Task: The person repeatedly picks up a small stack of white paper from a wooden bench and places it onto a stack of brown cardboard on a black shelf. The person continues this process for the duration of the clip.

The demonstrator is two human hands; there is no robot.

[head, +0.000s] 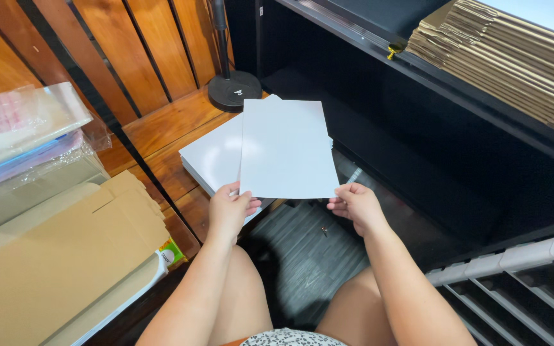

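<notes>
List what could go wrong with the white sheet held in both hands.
The white sheet is pinched only at its bottom corners by the left hand and right hand, so it may flop or crease. It overlaps the white stack on the wooden ledge and might nudge the top sheets off.

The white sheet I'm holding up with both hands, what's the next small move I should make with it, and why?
Probably lift the white sheet a little further clear of the white stack before moving it sideways. The left hand and right hand pinch only its bottom corners, and its left edge overlaps the stack lying on the wooden ledge, so dragging it now could catch or shift the sheets beneath.
</notes>
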